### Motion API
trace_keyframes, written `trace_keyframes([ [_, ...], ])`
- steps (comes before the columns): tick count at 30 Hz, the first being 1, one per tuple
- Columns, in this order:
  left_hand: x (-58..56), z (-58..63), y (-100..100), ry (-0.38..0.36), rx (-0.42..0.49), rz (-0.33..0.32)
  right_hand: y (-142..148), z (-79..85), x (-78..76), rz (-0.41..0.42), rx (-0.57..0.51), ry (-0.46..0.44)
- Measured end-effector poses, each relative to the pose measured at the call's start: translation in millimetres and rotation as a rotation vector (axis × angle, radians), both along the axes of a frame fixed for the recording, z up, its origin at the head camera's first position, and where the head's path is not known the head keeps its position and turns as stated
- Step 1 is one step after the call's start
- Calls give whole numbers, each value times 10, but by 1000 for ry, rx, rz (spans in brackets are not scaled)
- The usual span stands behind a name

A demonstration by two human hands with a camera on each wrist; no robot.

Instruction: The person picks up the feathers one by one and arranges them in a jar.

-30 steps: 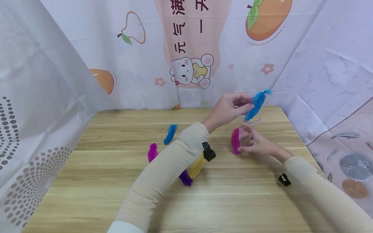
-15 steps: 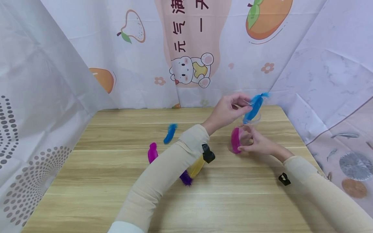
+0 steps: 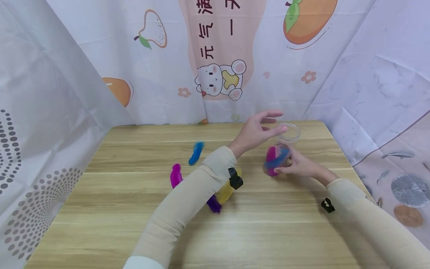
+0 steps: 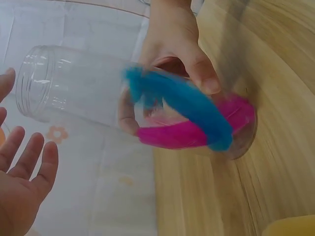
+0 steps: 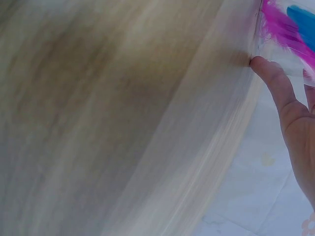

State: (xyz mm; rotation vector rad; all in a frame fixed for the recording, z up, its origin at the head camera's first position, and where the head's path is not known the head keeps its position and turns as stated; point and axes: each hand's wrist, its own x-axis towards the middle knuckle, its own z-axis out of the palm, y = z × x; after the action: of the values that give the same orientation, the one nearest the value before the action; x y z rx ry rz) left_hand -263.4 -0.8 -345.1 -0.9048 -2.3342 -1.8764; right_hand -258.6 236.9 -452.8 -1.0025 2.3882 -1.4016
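A clear jar (image 4: 81,78) stands on the wooden table, its open mouth facing up in the head view. My right hand (image 3: 300,165) grips the lower part of it from the right. Inside the jar lie a magenta feather (image 4: 172,136) and a blue feather (image 4: 189,103), the blue one crossing over the magenta and slightly blurred. Beside the jar's rim, my left hand (image 3: 255,131) has its fingers extended and apart, holding nothing. Through the right wrist view, part of the right hand (image 5: 295,125) and both feathers show at the right edge.
Left of the jar, on the table (image 3: 134,209), lie another blue feather (image 3: 196,154), a magenta feather (image 3: 175,175), a purple feather (image 3: 213,204) and a yellow feather (image 3: 226,191). My left forearm partly covers some of them. A printed curtain (image 3: 161,104) hangs behind the table.
My left hand has let go of the blue feather, which dropped from the jar's mouth down inside beside the magenta one. The left fingers have spread; the right hand still holds the jar.
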Motion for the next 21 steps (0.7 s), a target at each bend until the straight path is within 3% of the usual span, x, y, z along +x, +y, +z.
trace_keyframes([
  [11, -20, -63, -63, -48, 15, -41, -23, 27, 29, -35, 25, -29],
  [21, -22, -85, -217, -75, -16, -39, 6, 7, 13, -46, 55, -14],
])
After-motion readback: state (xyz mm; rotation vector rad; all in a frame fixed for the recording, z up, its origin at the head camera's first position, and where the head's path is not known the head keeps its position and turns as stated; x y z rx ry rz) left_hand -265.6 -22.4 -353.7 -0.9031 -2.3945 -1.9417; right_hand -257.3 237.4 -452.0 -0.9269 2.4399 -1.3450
